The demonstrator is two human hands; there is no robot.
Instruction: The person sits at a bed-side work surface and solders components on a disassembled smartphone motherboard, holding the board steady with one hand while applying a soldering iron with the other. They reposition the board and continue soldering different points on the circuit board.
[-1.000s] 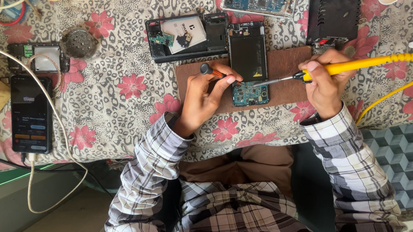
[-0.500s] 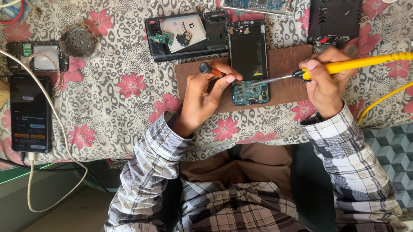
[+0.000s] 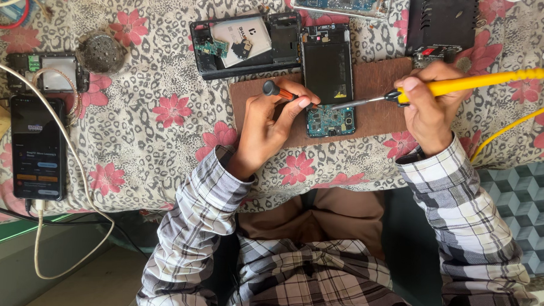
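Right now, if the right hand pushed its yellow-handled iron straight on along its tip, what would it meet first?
The right hand aims the soldering iron leftward; its tip is already at the opened phone's circuit board. Beyond that, probably the left hand fingers, though height is unclear.

Yellow soldering iron point(image 3: 474, 83); brown board point(image 3: 378, 86); floral leopard-print cloth point(image 3: 163, 139); plaid sleeves point(image 3: 196, 216).

Two hands are working: the left hand point(image 3: 270, 128) and the right hand point(image 3: 430, 108). One yellow soldering iron point(image 3: 462, 86) and one small screwdriver point(image 3: 280, 92) are showing. Two opened phones point(image 3: 328, 78) point(image 3: 244, 44) are lying far, one lit phone point(image 3: 38, 149) left.
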